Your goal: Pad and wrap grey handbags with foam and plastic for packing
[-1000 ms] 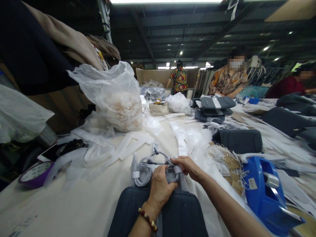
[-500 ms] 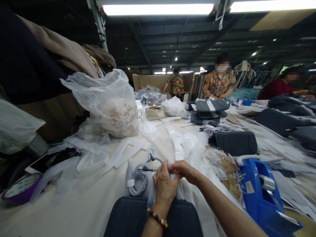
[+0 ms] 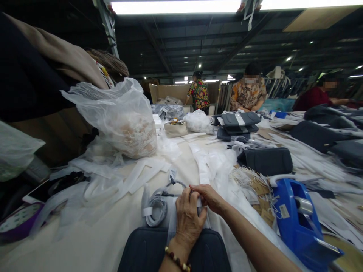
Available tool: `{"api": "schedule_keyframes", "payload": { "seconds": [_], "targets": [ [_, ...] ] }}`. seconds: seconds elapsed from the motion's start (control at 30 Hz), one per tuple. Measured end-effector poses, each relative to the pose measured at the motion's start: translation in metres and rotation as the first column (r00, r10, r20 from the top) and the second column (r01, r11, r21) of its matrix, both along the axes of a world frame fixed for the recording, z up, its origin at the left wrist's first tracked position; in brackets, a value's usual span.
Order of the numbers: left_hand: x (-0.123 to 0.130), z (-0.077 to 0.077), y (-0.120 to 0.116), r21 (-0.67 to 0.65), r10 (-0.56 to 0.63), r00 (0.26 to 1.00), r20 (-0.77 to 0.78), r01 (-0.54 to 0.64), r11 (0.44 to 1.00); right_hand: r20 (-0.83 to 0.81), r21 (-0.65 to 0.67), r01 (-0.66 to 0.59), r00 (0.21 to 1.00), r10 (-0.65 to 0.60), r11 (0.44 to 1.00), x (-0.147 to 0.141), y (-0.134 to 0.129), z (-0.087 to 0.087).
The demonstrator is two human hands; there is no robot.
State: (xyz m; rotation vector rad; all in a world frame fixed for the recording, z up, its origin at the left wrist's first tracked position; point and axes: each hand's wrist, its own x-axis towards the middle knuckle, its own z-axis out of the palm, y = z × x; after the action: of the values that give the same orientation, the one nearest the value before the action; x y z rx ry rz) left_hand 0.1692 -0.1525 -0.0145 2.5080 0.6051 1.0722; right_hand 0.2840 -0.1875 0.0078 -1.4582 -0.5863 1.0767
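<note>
A dark navy padded bag lies flat at the bottom, partly under my left forearm. Beyond its upper edge sits a coiled grey strap, held by a white band. From it a grey strap length arches toward my fingers. My left hand, closed with its fingers curled, grips the strap just above the bag. Pressed close against it, my right hand is closed too, thumb and fingers pinching at the same spot. A bit of grey and white shows between the hands; the rest of the grip is hidden.
A blue tape dispenser stands at right, near brown tags with strings. More navy bags lie behind. A large clear plastic bag stands at left, a purple tape roll nearer. Co-workers are across the table.
My fingers have shifted slightly over the strap, and a grey and white bit now shows between the hands. The whole view has moved slightly.
</note>
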Motion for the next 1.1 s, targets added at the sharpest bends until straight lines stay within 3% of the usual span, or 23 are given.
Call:
{"api": "schedule_keyframes", "payload": {
  "seconds": [0.2,0.5,0.67,0.9,1.1],
  "targets": [
    [-0.003,0.013,-0.001,-0.125,-0.024,0.991,-0.129,0.008,0.992,0.044,-0.004,0.022,0.999,-0.022,1.000,-0.003,0.000,0.005],
    [-0.008,0.024,-0.006,-0.176,-0.069,0.970,-0.234,0.028,0.984,0.154,-0.030,0.092,0.984,-0.086,0.995,-0.005,0.006,-0.015],
    [-0.010,0.026,-0.005,-0.214,-0.080,0.955,-0.285,0.018,0.977,0.217,-0.095,0.122,0.971,-0.099,0.988,-0.003,0.011,-0.018],
    [-0.014,0.024,-0.006,-0.184,-0.091,0.950,-0.297,0.037,0.982,0.277,-0.170,0.161,0.955,-0.110,0.972,-0.003,0.018,-0.016],
    [-0.016,0.021,-0.008,-0.142,-0.106,0.956,-0.273,0.069,0.988,0.308,-0.194,0.092,0.951,-0.029,0.977,-0.004,0.011,0.000]
  ]
}}
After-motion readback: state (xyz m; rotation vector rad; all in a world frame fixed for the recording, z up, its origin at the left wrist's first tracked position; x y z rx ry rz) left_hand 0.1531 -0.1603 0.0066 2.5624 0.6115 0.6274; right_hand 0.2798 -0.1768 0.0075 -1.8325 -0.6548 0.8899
